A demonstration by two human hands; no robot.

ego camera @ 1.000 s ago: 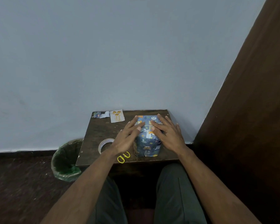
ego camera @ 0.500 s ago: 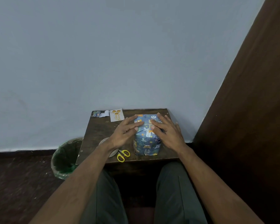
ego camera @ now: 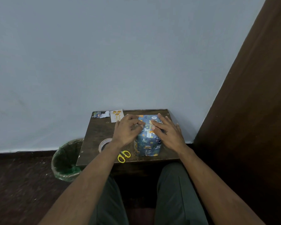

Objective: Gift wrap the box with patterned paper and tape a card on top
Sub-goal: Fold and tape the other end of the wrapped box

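- Green-lined round waste bin (ego camera: pixel 64 161) sits on the dark floor, just beside the left edge of the small dark brown wooden worktop (ego camera: pixel 97 132).
- Far-left corner of worktop: small scrap of blue patterned paper with a white underside (ego camera: pixel 101 114), against the pale blue wall.
- Just right of the scrap: white rectangular card with golden balloon print (ego camera: pixel 116 115), lying flat, not on the box; its near corner is covered by the left hand.
- Near-left of worktop: roll of clear tape with a beige core (ego camera: pixel 104 143), lying flat, partly hidden under the left forearm.
- Yellow-handled small scissors (ego camera: pixel 124 156) lie at the near edge, between the tape roll and the box; blades hidden under the forearm.
- Left hand (ego camera: pixel 128 129): fingers (ego camera: pixel 140 122) curled, tips bunched together on the left top edge of the box. They look to be pinching or pressing the paper there; cannot tell which.
- Box wrapped in blue paper with animal and yellow-flower pattern (ego camera: pixel 148 146) stands upright on the right half of the worktop, near the front edge. Paper covers the visible top and front face; a small white label shows near the top front edge.
- Right hand (ego camera: pixel 168 133): fingers straight, slightly spread, laid flat on the top of the box and over its right edge, pressing down.
- Both hands' fingertips are nearly touching at the middle of the box top.
- Dark brown wooden panel (ego camera: pixel 250 111) runs along the right side, close to the worktop.
- Dark green trousers (ego camera: pixel 177 195) of the seated person show below the worktop.
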